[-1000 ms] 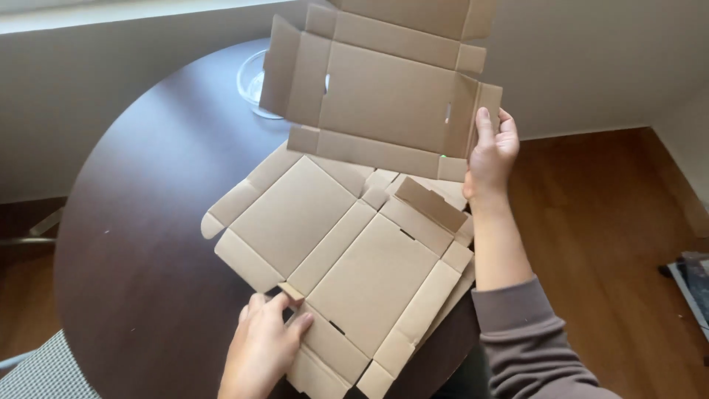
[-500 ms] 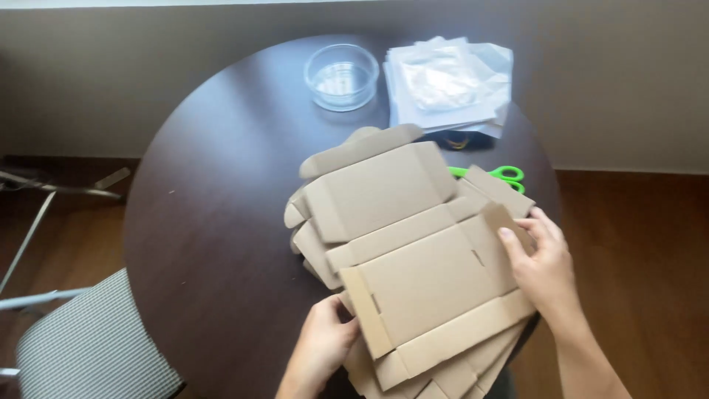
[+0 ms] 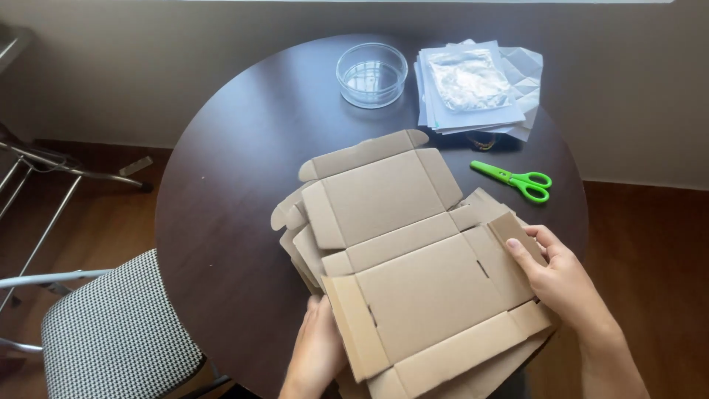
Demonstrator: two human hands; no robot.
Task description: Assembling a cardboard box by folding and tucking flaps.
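Flattened since before, one cardboard box blank [image 3: 421,273] is pinched by both hands [image 3: 569,284].

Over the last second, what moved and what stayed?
The flat brown cardboard box blank that the right hand held up on edge a second ago now lies on the stack, the left hand pressing its near side flap. The round dark table and stack kept their places.
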